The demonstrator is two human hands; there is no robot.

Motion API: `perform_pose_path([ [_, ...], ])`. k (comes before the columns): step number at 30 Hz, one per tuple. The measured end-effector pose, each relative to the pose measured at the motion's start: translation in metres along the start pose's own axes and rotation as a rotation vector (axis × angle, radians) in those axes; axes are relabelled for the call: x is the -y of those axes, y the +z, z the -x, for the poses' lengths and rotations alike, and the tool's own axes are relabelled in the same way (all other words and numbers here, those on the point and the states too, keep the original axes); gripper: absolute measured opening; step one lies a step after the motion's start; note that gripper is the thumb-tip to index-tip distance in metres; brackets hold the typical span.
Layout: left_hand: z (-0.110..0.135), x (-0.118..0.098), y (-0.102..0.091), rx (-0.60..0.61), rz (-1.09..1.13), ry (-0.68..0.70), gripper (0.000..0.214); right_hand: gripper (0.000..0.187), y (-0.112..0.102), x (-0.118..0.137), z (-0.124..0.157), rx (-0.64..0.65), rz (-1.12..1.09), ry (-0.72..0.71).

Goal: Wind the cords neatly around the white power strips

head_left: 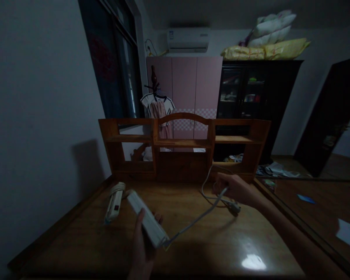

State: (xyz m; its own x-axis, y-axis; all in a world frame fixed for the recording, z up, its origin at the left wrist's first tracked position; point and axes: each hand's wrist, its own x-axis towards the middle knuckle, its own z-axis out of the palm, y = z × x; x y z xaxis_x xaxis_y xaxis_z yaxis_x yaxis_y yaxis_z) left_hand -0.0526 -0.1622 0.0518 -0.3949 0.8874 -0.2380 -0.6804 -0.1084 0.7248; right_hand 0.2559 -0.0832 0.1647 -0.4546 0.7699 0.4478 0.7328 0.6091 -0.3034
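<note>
The wooden desk [192,241] fills the lower view, with a wooden shelf unit [183,144] standing along its back edge. The work in hand is on the white power strip [147,221], which is lifted just above the desk near the front, angled away towards the left. A second white strip [114,202] lies flat on the desk just beside it, untouched. The cord [198,217] runs from the near end of the held strip up and right, loops on the desk by the shelf unit, and ends in what looks like the plug [235,208] below the wrist. I judge the step to be sorting out the cord, with the strip steadied at one end and the slack taken up at the other. Any further handling calls for a firm hold on the strip and for the loop not to snag. My left hand [141,249] wraps the strip from below, thumb on the left edge and fingertips [158,217] curled over the right. My right hand [236,188] is closed round the cord, its fingers [221,182] pinched tight.
</note>
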Motion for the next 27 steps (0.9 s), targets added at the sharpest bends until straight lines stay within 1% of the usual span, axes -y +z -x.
perform_pose_path([
  [1,0.001,-0.001,0.002,0.040,0.026,-0.040,0.031,0.024,0.009,0.003,0.004,0.066,0.027,0.005],
  [3,0.002,-0.001,0.003,0.159,0.045,-0.146,0.034,0.035,0.030,0.012,0.016,0.192,0.095,-0.002],
  [5,0.002,0.002,0.002,0.269,0.056,-0.226,0.036,0.041,0.048,0.025,0.030,0.292,0.131,-0.071],
  [7,0.000,0.007,-0.001,0.347,0.076,-0.263,0.037,0.038,0.056,0.037,0.042,0.369,0.125,-0.146],
  [8,-0.001,0.009,-0.003,0.370,0.084,-0.271,0.039,0.034,0.056,0.042,0.046,0.405,0.108,-0.160],
  [9,-0.002,0.011,-0.004,0.389,0.082,-0.283,0.041,0.032,0.052,0.045,0.049,0.450,0.080,-0.160],
  [11,-0.003,0.014,-0.006,0.434,0.050,-0.319,0.047,0.030,0.038,0.048,0.049,0.554,-0.015,-0.128],
  [14,0.001,0.014,-0.005,0.499,-0.034,-0.357,0.052,0.033,0.009,0.042,0.042,0.735,-0.229,-0.080],
  [16,0.006,0.014,-0.002,0.534,-0.123,-0.352,0.051,0.035,-0.008,0.037,0.034,0.813,-0.385,-0.067],
  [17,0.009,0.015,0.000,0.557,-0.177,-0.346,0.051,0.036,-0.014,0.034,0.030,0.818,-0.451,-0.063],
  [18,0.013,0.016,0.002,0.585,-0.229,-0.340,0.050,0.036,-0.018,0.032,0.026,0.786,-0.505,-0.054],
  [19,0.016,0.018,0.004,0.617,-0.268,-0.346,0.049,0.037,-0.021,0.031,0.022,0.721,-0.544,-0.040],
  [21,0.021,0.025,0.010,0.680,-0.277,-0.387,0.047,0.035,-0.023,0.029,0.014,0.532,-0.589,-0.013],
  [23,0.025,0.033,0.018,0.743,-0.227,-0.454,0.046,0.033,-0.018,0.028,0.006,0.361,-0.620,0.005],
  [24,0.027,0.036,0.022,0.779,-0.208,-0.490,0.047,0.032,-0.013,0.026,0.002,0.306,-0.636,0.009],
  [27,0.031,0.043,0.033,0.877,-0.218,-0.558,0.051,0.031,0.005,0.018,-0.008,0.209,-0.667,0.029],
])
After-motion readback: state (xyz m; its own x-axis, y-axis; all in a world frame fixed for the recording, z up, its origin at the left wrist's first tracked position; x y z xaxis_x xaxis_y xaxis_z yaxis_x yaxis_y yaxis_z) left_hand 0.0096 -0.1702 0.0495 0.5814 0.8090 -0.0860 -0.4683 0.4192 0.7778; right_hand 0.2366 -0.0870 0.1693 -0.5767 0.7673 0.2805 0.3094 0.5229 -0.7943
